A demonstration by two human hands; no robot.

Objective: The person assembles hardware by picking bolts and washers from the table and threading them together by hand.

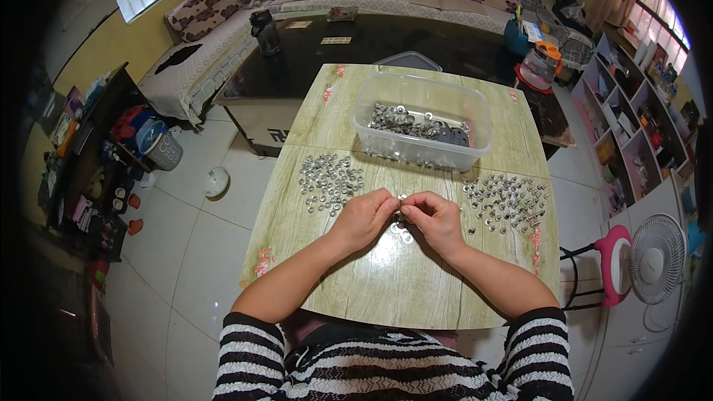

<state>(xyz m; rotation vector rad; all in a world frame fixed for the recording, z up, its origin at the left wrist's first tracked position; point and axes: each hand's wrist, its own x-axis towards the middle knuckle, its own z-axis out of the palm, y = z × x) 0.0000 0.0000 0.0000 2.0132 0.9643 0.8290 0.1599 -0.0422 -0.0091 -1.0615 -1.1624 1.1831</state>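
Observation:
My left hand [362, 217] and my right hand [436, 223] meet over the middle of the table, thumbs and fingertips pinched around a small metal part [402, 206]. Its exact kind is mostly hidden by the fingers. Just below the fingertips lie a few flat, silver disc-like pieces [402, 233]. To the left of my left hand spreads a group of small round silver pieces [330, 182], like nuts or caps. Beyond my right hand is a group of pointed, screw-like metal pieces [506, 202] with round heads.
A clear plastic box [425, 154] with mixed metal parts stands on the far half of the wood-patterned table [342, 289]. Behind are a dark glossy table [312, 67] and its flask [265, 32]. A white fan [657, 258] and pink-backed chair [615, 263] stand right.

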